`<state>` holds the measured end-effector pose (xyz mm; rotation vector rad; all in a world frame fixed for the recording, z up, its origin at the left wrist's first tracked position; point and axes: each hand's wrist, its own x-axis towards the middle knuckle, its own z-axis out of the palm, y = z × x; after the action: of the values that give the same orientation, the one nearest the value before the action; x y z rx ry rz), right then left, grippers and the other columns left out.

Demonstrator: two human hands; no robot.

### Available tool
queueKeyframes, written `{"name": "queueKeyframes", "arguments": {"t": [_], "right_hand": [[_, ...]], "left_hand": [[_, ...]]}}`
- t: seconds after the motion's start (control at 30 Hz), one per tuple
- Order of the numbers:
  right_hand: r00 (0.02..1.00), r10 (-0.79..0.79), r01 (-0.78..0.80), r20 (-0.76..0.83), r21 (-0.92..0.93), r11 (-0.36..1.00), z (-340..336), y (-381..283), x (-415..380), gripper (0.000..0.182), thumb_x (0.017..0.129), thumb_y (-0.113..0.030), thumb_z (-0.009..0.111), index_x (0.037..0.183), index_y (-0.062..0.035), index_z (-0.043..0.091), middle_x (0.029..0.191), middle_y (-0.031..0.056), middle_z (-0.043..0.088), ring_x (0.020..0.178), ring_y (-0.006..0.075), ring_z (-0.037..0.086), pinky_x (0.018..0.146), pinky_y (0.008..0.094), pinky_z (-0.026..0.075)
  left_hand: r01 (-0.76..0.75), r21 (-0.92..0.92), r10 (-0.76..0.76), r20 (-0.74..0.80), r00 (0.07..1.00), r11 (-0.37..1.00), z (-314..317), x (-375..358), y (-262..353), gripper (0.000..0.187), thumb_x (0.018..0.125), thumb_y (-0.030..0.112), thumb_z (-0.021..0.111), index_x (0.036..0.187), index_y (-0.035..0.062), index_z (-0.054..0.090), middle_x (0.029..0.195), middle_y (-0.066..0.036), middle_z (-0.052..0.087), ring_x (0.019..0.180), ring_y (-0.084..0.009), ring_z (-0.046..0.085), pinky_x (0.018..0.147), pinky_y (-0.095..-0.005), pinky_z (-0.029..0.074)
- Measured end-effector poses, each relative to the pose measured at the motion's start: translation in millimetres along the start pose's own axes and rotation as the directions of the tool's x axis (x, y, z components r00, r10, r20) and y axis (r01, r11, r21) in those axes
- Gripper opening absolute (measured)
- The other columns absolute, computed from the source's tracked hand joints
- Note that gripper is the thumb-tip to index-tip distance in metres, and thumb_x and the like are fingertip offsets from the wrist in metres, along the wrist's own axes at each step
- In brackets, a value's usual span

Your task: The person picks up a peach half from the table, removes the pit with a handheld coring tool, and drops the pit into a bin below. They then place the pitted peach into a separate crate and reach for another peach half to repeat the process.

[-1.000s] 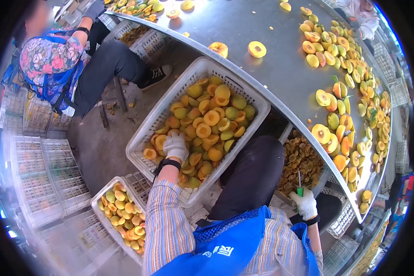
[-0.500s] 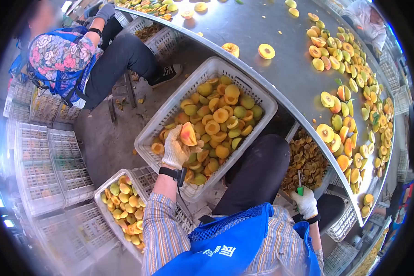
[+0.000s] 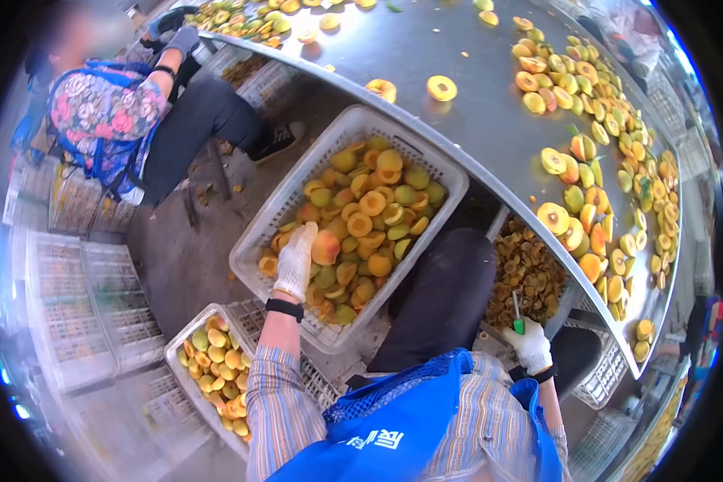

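Note:
My left hand (image 3: 296, 259), in a white knit glove, is over a large pale plastic crate (image 3: 349, 122) of halved yellow peaches (image 3: 361, 229). A reddish peach half (image 3: 325, 247) sits against its fingers, skin side up; the thumb is hidden. My right hand (image 3: 530, 347), also gloved, is wrapped round a green-handled tool (image 3: 518, 323) with a narrow metal shaft pointing up. Just beyond that tool lies a crate of brownish peach scraps or pits (image 3: 530, 269), below the table edge.
A metal table (image 3: 490, 128) with many cut peaches (image 3: 590, 221) curves across the upper right. A smaller crate of peaches (image 3: 217, 369) stands lower left, near stacked crates (image 3: 72, 297). One co-worker (image 3: 108, 120) sits upper left; another person (image 3: 631, 36) is at upper right.
My left hand has turned palm down and lowered towards the crate's fruit; the peach half now shows its skin. My right hand still holds the tool. The whole view has shifted slightly.

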<state>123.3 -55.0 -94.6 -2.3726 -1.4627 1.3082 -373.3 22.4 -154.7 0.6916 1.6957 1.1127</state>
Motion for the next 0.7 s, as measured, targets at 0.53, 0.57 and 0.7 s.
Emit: {"name": "queueKeyframes", "arguments": {"t": [0.53, 0.57, 0.7], "right_hand": [[0.953, -0.295, 0.296, 0.069, -0.004, 0.955, -5.8, -5.2, -42.3, 0.036, 0.086, -0.042, 0.065, 0.111, -0.0167, 0.071, 0.095, 0.0144, 0.074, 0.087, 0.035, 0.071, 0.079, 0.0452, 0.056], [0.96, -0.278, 0.278, 0.036, 0.011, 0.961, -8.1, -5.5, -50.9, 0.035, 0.087, -0.04, 0.065, 0.112, -0.0164, 0.071, 0.096, 0.0154, 0.073, 0.089, 0.0355, 0.071, 0.078, 0.0452, 0.055], [0.957, -0.27, 0.279, -0.105, 0.079, 0.957, -3.9, 8.0, -56.2, 0.034, 0.083, -0.032, 0.066, 0.111, -0.0142, 0.071, 0.093, 0.0163, 0.072, 0.088, 0.0366, 0.069, 0.077, 0.0454, 0.055]], "left_hand": [[-0.994, 0.093, 0.485, 0.867, 0.113, 0.065, 374.3, -37.9, 164.9, 0.06, 0.083, 0.032, 0.07, 0.137, 0.0107, 0.054, 0.126, -0.019, 0.063, 0.117, -0.0375, 0.06, 0.096, -0.0466, 0.051], [-0.985, 0.135, 0.288, 0.944, 0.159, 0.103, 384.5, -36.7, 170.3, 0.062, 0.083, 0.034, 0.07, 0.137, 0.0088, 0.055, 0.118, -0.021, 0.067, 0.111, -0.0391, 0.063, 0.094, -0.0484, 0.051], [-0.992, 0.109, 0.091, 0.989, 0.114, 0.063, 408.4, -34.4, 181.3, 0.061, 0.064, 0.039, 0.08, 0.117, 0.0113, 0.068, 0.098, -0.022, 0.071, 0.093, -0.041, 0.068, 0.084, -0.048, 0.055]]}}
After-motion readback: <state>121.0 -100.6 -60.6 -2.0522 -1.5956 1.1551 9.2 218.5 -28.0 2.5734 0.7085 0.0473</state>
